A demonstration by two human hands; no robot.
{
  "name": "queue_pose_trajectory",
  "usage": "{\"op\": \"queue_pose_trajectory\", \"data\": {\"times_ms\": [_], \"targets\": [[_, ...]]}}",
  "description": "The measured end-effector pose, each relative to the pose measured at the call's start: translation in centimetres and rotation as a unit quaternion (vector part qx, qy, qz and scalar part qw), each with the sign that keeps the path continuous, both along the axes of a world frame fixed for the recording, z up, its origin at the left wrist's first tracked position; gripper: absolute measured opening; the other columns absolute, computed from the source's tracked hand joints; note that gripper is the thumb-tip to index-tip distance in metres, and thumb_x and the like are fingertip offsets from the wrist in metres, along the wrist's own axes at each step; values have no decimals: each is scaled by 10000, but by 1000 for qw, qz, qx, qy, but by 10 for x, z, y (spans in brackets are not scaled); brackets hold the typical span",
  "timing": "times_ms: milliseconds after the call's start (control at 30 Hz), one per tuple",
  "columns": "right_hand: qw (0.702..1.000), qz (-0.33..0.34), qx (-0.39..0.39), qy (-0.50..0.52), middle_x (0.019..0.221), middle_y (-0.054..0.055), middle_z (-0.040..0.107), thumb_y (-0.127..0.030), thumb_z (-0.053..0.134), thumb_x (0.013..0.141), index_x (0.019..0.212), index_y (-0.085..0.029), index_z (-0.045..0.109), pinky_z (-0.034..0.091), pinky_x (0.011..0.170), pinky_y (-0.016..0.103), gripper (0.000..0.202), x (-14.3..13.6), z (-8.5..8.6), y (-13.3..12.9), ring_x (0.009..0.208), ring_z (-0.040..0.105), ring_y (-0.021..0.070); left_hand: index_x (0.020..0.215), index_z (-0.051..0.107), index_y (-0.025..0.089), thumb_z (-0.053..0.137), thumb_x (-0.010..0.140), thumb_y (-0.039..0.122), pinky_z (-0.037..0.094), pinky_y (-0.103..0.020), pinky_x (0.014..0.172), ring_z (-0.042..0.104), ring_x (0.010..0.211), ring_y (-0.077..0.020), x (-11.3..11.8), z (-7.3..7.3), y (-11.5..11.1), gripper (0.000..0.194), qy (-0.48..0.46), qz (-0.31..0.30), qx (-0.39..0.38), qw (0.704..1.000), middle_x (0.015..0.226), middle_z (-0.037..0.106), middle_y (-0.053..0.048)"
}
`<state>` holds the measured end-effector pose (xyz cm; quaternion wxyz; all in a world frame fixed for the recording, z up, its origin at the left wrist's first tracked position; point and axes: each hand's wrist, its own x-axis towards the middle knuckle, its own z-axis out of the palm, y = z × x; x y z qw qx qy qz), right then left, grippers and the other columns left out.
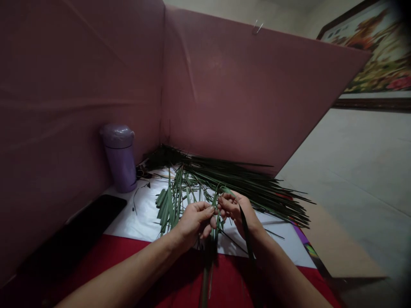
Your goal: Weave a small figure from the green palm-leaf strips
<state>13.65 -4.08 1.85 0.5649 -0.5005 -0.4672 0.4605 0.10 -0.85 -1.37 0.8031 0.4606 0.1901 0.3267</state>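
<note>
Overall, two pink panels [231, 94] meet at a corner and bound the work area at left and rear; the right panel's slanted edge ends near a framed picture [379, 51], cut off by the frame, its small dark marks at upper left unreadable; red cloth [135, 256] covers the near side, running out of view at the bottom; a white sheet [141, 214] lies beyond it, its right edge near a beige board [340, 244]; a bundle of long leaves [250, 182] lies along the rear panel, tips overhanging the sheet at right; a dark flat object [73, 235] lies at left, its near end lost in shadow; a purple tumbler [121, 167], lid under clear film, stands against the left panel; the left hand [197, 220] pinches green leaf strips [215, 197] between thumb and fingers above the sheet; the right hand [239, 211] pinches them just beside it; the fingers partly hide the strips; cut leaf pieces [164, 205] lie left of the hands; a wire clip [257, 28] sits on the rear panel's top edge.
</note>
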Motion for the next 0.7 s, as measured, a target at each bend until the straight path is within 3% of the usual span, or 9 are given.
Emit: {"op": "queue_pose_trajectory", "data": {"times_ms": [300,567,700], "targets": [[999,-26,36,-31,599,-32,516,-336,593,757,716,-171,499,365,419,195,195,1,-9,-1,479,472,86,747,537,113,481,768,323,238,-158,265,407,279,-62,0,2,-1,219,48,-23,-5,999,520,572,-26],[989,39,-11,139,613,-20,509,-290,630,728,753,-155,550,313,393,174,160,4,-16,-3,453,446,64,748,523,113,475,765,344,306,-167,283,452,304,-77,-1,1,-1,236,47,-92,-3,995,563,595,-48],[982,34,-29,182,550,-44,463,-279,667,693,701,-153,525,329,389,166,190,6,-23,-4,419,423,53,760,529,110,469,770,349,325,-170,310,487,336,-90,-1,4,-2,247,60,-108,6,992,553,595,-53]]}}
